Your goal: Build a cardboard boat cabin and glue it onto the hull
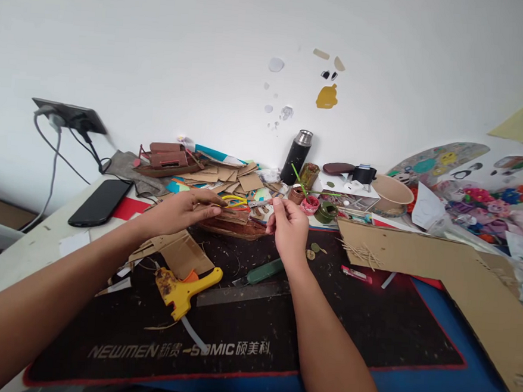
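Note:
A brown cardboard boat hull (241, 229) lies on the dark desk mat beneath and between my hands. My left hand (182, 211) hovers at the hull's left end, its fingers stretched to the right and the thumb a little apart from them. At the right end, my right hand (288, 226) is closed in a pinch, thumb against the fingers. What it pinches, if anything, is too small to make out. Just behind the hull lie yellow-handled scissors (236, 201), their blades pointing toward my right hand.
A yellow glue gun (183, 289), a clear ruler (241, 294) and a green-handled knife (265, 271) lie nearer me. Behind are cardboard scraps (249, 182), a finished-looking boat model (168, 158), paint jars (326, 211) and a black flask (296, 156). Cardboard (401, 250) with thin sticks lies right.

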A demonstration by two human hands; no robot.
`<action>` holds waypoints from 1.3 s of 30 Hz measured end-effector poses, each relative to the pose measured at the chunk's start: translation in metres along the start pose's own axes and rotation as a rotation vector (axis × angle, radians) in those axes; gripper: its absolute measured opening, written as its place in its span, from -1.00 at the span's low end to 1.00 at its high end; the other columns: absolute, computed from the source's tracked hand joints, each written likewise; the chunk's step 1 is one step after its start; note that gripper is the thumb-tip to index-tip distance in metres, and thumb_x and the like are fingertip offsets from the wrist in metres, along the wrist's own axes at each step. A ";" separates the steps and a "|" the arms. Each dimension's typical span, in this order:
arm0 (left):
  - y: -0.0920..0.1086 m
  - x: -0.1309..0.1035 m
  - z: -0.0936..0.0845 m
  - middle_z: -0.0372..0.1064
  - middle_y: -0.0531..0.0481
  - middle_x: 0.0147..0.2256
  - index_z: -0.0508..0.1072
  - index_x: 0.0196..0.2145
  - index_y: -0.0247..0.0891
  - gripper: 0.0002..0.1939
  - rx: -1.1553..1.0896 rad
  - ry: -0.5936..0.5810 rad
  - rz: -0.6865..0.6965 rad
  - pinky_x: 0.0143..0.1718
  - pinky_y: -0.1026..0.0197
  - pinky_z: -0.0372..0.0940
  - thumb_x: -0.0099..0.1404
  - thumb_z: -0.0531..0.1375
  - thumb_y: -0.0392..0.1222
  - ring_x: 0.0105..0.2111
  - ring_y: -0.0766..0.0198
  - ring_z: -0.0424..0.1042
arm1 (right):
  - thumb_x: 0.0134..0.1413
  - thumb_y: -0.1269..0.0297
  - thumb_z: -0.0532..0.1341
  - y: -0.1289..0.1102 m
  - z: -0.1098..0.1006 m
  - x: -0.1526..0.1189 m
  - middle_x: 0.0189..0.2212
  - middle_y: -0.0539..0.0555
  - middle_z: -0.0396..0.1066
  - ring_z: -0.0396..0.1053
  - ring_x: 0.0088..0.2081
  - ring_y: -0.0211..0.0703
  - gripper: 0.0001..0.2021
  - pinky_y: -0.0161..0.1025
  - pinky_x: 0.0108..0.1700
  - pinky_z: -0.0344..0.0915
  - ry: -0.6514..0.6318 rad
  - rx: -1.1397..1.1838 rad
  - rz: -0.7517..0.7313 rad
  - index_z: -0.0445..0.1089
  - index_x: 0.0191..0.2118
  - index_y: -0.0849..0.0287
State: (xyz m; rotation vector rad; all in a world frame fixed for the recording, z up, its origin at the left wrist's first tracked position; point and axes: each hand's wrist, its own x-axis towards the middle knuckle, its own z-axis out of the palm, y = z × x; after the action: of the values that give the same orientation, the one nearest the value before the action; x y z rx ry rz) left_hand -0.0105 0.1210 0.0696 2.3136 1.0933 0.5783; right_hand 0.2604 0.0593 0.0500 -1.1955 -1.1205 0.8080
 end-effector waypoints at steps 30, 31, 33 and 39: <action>-0.011 0.004 0.032 0.52 -0.22 0.09 0.43 0.31 -0.12 -0.42 0.439 -0.080 0.074 0.11 -0.07 0.34 0.46 0.19 0.18 0.08 -0.11 0.48 | 0.47 0.08 0.19 0.008 0.010 -0.015 -0.40 0.06 0.60 0.59 -0.30 -0.05 -0.71 -0.21 -0.20 0.41 -0.232 -0.397 -0.161 0.63 -0.12 0.07; -0.011 0.004 0.033 0.53 -0.22 0.08 0.44 0.31 -0.12 -0.42 0.434 -0.072 0.076 0.11 -0.07 0.34 0.46 0.19 0.18 0.07 -0.11 0.48 | 0.48 0.07 0.19 0.008 0.010 -0.015 -0.41 0.05 0.59 0.59 -0.31 -0.06 -0.70 -0.22 -0.20 0.41 -0.237 -0.403 -0.155 0.63 -0.11 0.07; -0.010 0.004 0.033 0.53 -0.20 0.06 0.44 0.30 -0.11 -0.43 0.423 -0.066 0.076 0.11 -0.05 0.34 0.46 0.18 0.17 0.06 -0.10 0.48 | 0.48 0.07 0.18 0.007 0.009 -0.014 -0.42 0.04 0.59 0.58 -0.33 -0.07 -0.70 -0.22 -0.21 0.40 -0.247 -0.422 -0.140 0.63 -0.10 0.08; -0.005 0.004 0.031 0.53 -0.21 0.07 0.46 0.28 -0.14 -0.44 0.447 -0.075 0.046 0.06 -0.04 0.36 0.46 0.17 0.17 0.07 -0.12 0.49 | 0.47 0.13 0.20 0.009 0.007 -0.011 -0.41 0.03 0.59 0.55 -0.39 -0.12 -0.74 -0.24 -0.23 0.36 -0.256 -0.531 -0.080 0.63 -0.05 0.10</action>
State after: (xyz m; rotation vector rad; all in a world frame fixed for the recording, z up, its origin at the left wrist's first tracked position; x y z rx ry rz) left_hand 0.0065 0.1191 0.0430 2.7200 1.2351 0.2774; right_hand 0.2510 0.0533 0.0391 -1.4956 -1.6519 0.6295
